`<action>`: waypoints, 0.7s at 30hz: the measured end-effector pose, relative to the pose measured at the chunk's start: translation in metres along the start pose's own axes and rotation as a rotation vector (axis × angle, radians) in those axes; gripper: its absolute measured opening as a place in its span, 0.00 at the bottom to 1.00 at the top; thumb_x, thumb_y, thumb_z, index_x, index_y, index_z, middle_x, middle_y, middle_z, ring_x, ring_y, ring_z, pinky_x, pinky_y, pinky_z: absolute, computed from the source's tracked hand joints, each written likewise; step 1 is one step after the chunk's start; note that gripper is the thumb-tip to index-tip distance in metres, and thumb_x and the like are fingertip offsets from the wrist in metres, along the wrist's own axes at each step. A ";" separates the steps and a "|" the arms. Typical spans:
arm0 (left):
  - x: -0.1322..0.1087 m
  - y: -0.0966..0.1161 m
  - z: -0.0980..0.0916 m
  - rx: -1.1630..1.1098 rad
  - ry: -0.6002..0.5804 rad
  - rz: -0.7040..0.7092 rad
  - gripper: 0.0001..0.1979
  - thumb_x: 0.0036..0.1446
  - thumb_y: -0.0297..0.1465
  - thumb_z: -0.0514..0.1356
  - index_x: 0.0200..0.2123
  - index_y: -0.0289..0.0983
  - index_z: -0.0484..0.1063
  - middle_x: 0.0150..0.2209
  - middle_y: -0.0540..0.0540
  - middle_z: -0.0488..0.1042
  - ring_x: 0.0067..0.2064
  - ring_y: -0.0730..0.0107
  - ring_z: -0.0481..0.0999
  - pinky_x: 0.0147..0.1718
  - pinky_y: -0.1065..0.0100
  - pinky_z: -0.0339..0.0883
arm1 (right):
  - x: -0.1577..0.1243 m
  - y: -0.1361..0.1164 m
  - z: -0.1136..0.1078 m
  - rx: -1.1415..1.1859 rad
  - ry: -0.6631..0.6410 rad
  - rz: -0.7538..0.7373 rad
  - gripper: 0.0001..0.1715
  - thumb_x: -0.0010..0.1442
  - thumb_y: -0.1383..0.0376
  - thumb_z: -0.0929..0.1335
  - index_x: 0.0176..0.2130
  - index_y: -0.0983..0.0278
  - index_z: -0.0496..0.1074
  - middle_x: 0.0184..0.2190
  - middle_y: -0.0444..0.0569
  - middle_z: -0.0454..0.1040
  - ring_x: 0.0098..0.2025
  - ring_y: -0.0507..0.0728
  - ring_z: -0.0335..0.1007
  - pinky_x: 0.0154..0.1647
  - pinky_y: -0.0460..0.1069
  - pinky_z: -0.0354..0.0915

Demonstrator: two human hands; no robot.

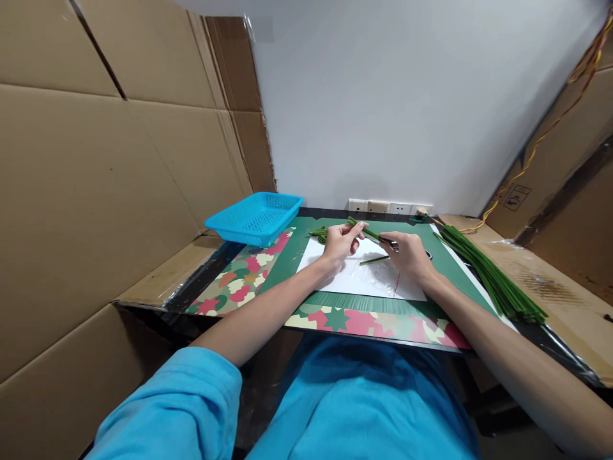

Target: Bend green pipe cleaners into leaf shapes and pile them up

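My left hand is closed, its thumb and fingers pinching a few green pipe cleaners above a white sheet. These slant down to the right, reaching the fingertips of my right hand, which is closed on their other end. Something dark and greyish shows at those fingertips, too small to make out. One single green stem sticks out over the sheet below the right fingers. Bent green pieces lie just beyond my left hand. A black ring-shaped part peeks out behind my right hand.
A blue perforated basket stands at the back left. To the right lies a thick bundle of green pipe cleaners. Under the sheet is a green board with a patterned border. Sockets line the wall; cardboard encloses the left side.
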State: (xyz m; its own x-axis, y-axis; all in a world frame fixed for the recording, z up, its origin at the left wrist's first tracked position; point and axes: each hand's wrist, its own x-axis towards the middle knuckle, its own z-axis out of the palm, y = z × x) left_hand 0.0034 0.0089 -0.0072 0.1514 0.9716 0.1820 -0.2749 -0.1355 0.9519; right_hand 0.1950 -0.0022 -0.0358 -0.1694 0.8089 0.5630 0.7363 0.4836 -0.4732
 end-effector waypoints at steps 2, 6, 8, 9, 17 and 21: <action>0.000 0.000 0.000 -0.002 -0.001 -0.006 0.18 0.53 0.43 0.72 0.30 0.32 0.79 0.27 0.48 0.73 0.17 0.84 0.62 0.16 0.73 0.43 | 0.000 0.001 0.000 0.007 0.001 -0.004 0.15 0.63 0.69 0.69 0.47 0.61 0.84 0.44 0.52 0.85 0.39 0.65 0.83 0.43 0.58 0.77; 0.000 0.001 -0.001 -0.013 0.001 -0.017 0.17 0.53 0.42 0.72 0.33 0.32 0.81 0.25 0.50 0.70 0.17 0.83 0.62 0.16 0.73 0.44 | 0.000 0.001 -0.001 0.004 -0.004 0.008 0.16 0.62 0.70 0.70 0.47 0.62 0.83 0.43 0.52 0.85 0.40 0.65 0.83 0.45 0.57 0.77; 0.000 0.001 -0.001 -0.020 0.001 -0.027 0.17 0.53 0.42 0.72 0.33 0.32 0.81 0.26 0.50 0.71 0.17 0.84 0.62 0.16 0.73 0.43 | 0.000 0.000 -0.003 -0.016 -0.013 0.023 0.16 0.62 0.70 0.70 0.47 0.63 0.83 0.42 0.52 0.85 0.41 0.65 0.83 0.46 0.57 0.76; 0.000 0.001 0.000 -0.024 0.002 -0.033 0.17 0.53 0.42 0.72 0.32 0.32 0.81 0.26 0.50 0.71 0.17 0.84 0.62 0.16 0.73 0.43 | 0.000 0.000 -0.003 -0.026 -0.016 0.030 0.16 0.62 0.70 0.70 0.48 0.63 0.83 0.42 0.53 0.85 0.41 0.65 0.83 0.46 0.57 0.76; 0.004 0.001 -0.003 -0.053 -0.020 -0.026 0.21 0.52 0.46 0.72 0.33 0.32 0.80 0.25 0.50 0.70 0.17 0.83 0.62 0.15 0.72 0.43 | -0.001 0.000 -0.010 -0.106 -0.006 -0.030 0.14 0.66 0.63 0.70 0.47 0.64 0.83 0.43 0.55 0.84 0.39 0.63 0.81 0.41 0.53 0.72; 0.006 -0.002 -0.004 -0.038 -0.023 -0.015 0.23 0.51 0.48 0.72 0.33 0.32 0.80 0.24 0.51 0.70 0.17 0.83 0.62 0.15 0.73 0.43 | -0.001 0.001 -0.014 -0.114 0.010 -0.050 0.13 0.66 0.62 0.70 0.45 0.64 0.84 0.39 0.53 0.83 0.36 0.60 0.79 0.38 0.52 0.70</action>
State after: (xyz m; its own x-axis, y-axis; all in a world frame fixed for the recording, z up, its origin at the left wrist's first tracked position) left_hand 0.0010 0.0158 -0.0093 0.1775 0.9687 0.1738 -0.3081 -0.1131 0.9446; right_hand 0.2051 -0.0068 -0.0275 -0.2020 0.7812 0.5907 0.7966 0.4819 -0.3649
